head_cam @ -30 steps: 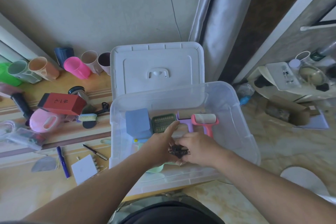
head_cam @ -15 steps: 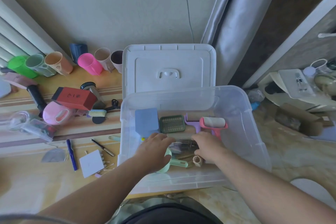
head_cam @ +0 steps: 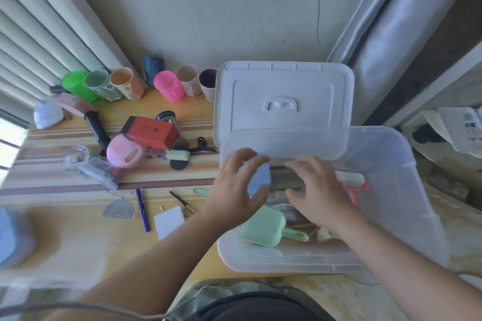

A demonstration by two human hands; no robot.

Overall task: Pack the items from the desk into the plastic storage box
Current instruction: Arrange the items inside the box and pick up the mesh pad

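The clear plastic storage box (head_cam: pixel 287 255) sits at the desk's right end, with its white lid (head_cam: pixel 284 101) leaning against the wall behind it. My left hand (head_cam: pixel 234 187) hovers over the box's left rim, fingers spread, just above a blue block (head_cam: pixel 258 177) inside. Inside the box my right hand (head_cam: pixel 317 190) is also spread and holds nothing. A mint green scoop (head_cam: pixel 266 227) and a pink lint roller (head_cam: pixel 354 182) lie in the box; my hands hide other contents. On the desk lie a red box (head_cam: pixel 151 131), a pink round case (head_cam: pixel 122 151) and a blue pen (head_cam: pixel 142 210).
Several cups (head_cam: pixel 169 86) line the wall at the back of the desk. A small brush (head_cam: pixel 177 155), a black torch (head_cam: pixel 96 128), a clear pouch (head_cam: pixel 99 172), a white card (head_cam: pixel 169 221) and a thin pen (head_cam: pixel 182 202) lie left of the box. A curtain (head_cam: pixel 391 34) hangs behind the box on the right.
A second ago both hands held a small black item over the box. They lowered into the box and now are empty with fingers spread. The view has shifted left.
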